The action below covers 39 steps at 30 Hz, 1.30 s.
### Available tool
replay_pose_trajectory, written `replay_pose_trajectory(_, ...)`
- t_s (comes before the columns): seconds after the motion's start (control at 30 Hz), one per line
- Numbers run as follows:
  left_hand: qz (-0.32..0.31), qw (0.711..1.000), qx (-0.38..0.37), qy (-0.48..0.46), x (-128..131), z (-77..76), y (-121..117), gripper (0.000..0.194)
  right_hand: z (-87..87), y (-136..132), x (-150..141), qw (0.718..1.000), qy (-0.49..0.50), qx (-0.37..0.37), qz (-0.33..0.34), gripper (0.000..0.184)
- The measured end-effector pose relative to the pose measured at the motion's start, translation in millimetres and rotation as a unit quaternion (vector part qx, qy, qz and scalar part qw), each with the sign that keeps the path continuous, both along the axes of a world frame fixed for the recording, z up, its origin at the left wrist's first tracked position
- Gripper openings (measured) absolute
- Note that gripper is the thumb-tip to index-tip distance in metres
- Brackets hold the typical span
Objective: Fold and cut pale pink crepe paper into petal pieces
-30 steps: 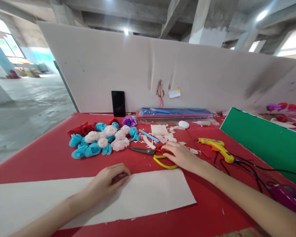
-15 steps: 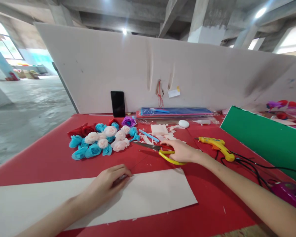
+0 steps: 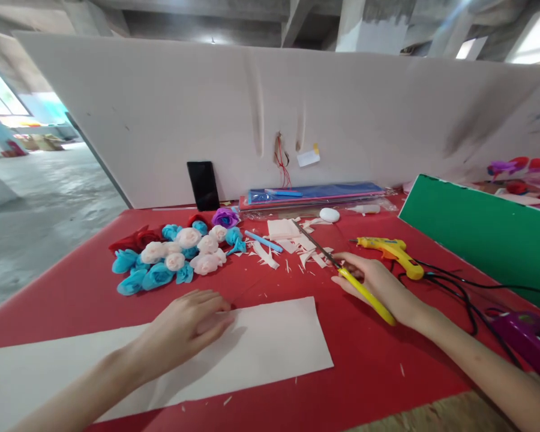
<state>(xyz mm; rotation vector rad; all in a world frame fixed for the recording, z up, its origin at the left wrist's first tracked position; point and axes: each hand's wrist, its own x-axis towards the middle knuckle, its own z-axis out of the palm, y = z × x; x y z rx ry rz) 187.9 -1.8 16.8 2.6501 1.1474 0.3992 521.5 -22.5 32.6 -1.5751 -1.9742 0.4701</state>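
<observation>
My right hand [image 3: 380,282] grips the yellow handles of a pair of scissors [image 3: 364,294]. The blades look closed, and their tip points away toward the paper scraps. Over the long white paper strip [image 3: 270,342] is my left hand [image 3: 189,321], its fingers loosely bent and thumb apart, at the strip's far edge; I cannot tell whether the fingertips touch it. Beyond that hand lies a cluster of crepe-paper roses: white [image 3: 189,238], blue [image 3: 157,276], red [image 3: 144,239] and purple [image 3: 225,217]. Cut paper scraps [image 3: 266,255] and a small stack of pale squares [image 3: 282,229] lie past the scissors.
A yellow glue gun [image 3: 393,251] with black cables lies at the right, before a green board [image 3: 481,234]. A blue stick [image 3: 264,241], a white oval object [image 3: 329,215] and wrapped paper sheets [image 3: 315,193] are farther back. A phone [image 3: 203,185] leans on the white partition [image 3: 162,108].
My right hand has lifted the scissors and moved right and nearer, turning them so the blades point away. My left hand stays by the strip's far edge. The view has shifted slightly.
</observation>
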Motion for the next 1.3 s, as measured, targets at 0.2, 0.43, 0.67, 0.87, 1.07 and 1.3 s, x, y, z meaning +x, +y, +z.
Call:
replay_pose_trajectory(0.2,-0.033,0.999,-0.015,0.006,52,-0.5,-8,0.017,-6.3,5,0,0.999,0.000,0.017,-0.041,0.018)
replay_pose_trajectory(0.43,-0.049,0.999,0.017,0.012,56,-13.1,-7,0.022,-6.1,0,0,0.997,-0.047,0.049,-0.036,0.021)
replay_pose_trajectory(0.67,-0.032,0.999,0.008,0.012,40,-8.5,1,0.018,-3.4,-3,-4,0.992,-0.103,0.062,-0.022,0.018)
replay_pose_trajectory(0.87,-0.058,0.998,-0.025,-0.031,58,-5.5,9,0.027,-8.7,-7,-3,0.980,-0.194,0.047,0.020,0.022)
replay_pose_trajectory(1.07,-0.073,0.994,-0.020,-0.083,63,-9.5,6,0.017,-15.9,-22,16,0.958,-0.272,0.088,0.010,0.039)
replay_pose_trajectory(1.3,-0.122,0.988,0.053,-0.082,57,-8.4,4,0.015,-18.8,-30,30,0.921,-0.340,0.152,0.110,0.047)
